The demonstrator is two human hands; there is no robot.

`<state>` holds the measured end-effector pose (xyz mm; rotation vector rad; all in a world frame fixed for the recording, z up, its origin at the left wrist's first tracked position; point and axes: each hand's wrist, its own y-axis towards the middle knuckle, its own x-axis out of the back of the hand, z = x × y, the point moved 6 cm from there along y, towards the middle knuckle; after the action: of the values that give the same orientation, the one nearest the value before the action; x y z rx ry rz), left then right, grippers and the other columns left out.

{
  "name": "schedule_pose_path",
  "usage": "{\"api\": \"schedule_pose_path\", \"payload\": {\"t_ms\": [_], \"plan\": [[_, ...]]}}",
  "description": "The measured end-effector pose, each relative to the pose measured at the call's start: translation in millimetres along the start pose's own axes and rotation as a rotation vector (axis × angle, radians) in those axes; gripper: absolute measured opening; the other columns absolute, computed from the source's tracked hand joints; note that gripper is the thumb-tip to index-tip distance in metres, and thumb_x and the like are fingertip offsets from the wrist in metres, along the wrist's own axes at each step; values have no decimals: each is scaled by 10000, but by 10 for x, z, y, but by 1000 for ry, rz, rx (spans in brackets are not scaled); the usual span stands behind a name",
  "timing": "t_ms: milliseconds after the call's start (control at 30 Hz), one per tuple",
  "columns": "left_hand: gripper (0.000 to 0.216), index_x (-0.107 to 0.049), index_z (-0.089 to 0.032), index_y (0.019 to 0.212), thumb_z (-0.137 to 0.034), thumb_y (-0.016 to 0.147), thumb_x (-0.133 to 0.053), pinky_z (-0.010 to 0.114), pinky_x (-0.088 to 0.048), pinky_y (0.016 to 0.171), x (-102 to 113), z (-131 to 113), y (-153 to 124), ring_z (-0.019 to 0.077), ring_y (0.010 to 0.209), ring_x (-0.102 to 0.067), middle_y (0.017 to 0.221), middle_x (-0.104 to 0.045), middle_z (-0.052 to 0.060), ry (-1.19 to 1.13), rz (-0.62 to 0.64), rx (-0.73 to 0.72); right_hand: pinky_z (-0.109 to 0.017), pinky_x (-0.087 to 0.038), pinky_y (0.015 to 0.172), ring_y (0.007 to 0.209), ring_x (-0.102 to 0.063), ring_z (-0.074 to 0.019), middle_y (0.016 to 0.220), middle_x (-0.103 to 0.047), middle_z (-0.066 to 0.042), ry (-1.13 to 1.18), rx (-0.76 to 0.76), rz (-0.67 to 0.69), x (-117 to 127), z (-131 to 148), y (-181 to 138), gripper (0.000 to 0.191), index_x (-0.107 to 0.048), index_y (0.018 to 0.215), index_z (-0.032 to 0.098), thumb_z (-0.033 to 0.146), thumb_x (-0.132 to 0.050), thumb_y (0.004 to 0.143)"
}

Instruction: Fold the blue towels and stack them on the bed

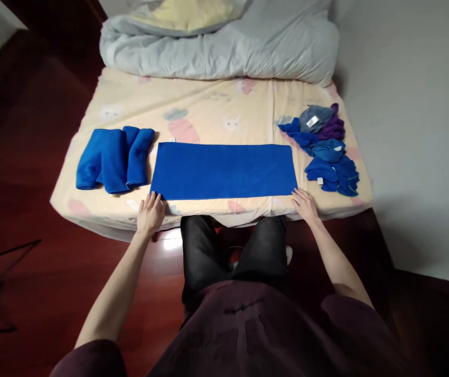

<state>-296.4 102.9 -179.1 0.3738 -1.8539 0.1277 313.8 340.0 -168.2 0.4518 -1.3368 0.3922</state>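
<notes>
The person's maroon shirt point(248, 330) fills the near view, above black trousers point(200, 251). Ahead, the left hand point(150, 212) rests at the near left corner of the blue towel point(224, 170), the right hand point(304, 204) at its near right corner. Each grip lies flat, fingers apart, clamped on nothing. The towel is a long, smooth rectangle on the cartoon-printed bedsheet point(208, 110). Flattening it likely goes best with even pressure at both corners, since soft pile creases easily. Left of the towel lie plump folded towels point(114, 159), right of it crumpled cloths point(326, 152), and beyond it a puffy grey duvet point(224, 47).
</notes>
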Motion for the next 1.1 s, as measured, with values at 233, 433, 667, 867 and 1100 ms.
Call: {"api": "schedule_pose_path", "payload": {"t_ms": [233, 433, 667, 867, 1100], "plan": [[391, -643, -143, 1264, -234, 974, -397, 543, -499, 979, 105, -44, 278, 404, 1232, -574, 1216, -647, 248, 262, 154, -192, -418, -463, 1071, 1233, -597, -291, 1309, -709, -171, -170, 35, 64, 13, 135, 177, 435, -728, 1258, 136, 51, -446, 938], [450, -613, -133, 1324, -176, 919, -422, 529, -514, 921, 118, -84, 441, 413, 1196, -578, 1218, -622, 271, 295, 211, -192, -358, -472, 971, 1165, -589, -282, 1209, -706, -181, -274, -40, 157, 63, 186, 272, 377, -744, 1164, 138, 59, -425, 980], [440, -622, -174, 1320, -273, 936, -431, 568, -503, 945, 104, 67, 388, 435, 1189, -586, 1120, -640, 249, 201, 180, -181, -365, -499, 908, 1171, -574, -302, 1205, -683, -198, -233, -117, 250, 181, 201, 72, 401, -737, 1180, 135, 71, -393, 983], [416, -650, -198, 1274, -242, 945, -399, 540, -503, 962, 79, 160, 246, 408, 1167, -593, 1122, -658, 210, 264, 207, -179, -376, -508, 922, 1148, -594, -305, 1171, -703, -171, -227, -118, 196, 191, 197, -122, 408, -751, 1163, 190, 81, -419, 953], [449, -702, -138, 1205, -159, 917, -358, 469, -537, 917, 189, 156, -13, 359, 1091, -644, 1082, -685, 212, 296, 193, -160, -373, -542, 898, 1132, -637, -305, 1150, -728, -171, -191, -133, 188, 209, 134, -336, 378, -781, 1128, 170, 120, -448, 957]]}}
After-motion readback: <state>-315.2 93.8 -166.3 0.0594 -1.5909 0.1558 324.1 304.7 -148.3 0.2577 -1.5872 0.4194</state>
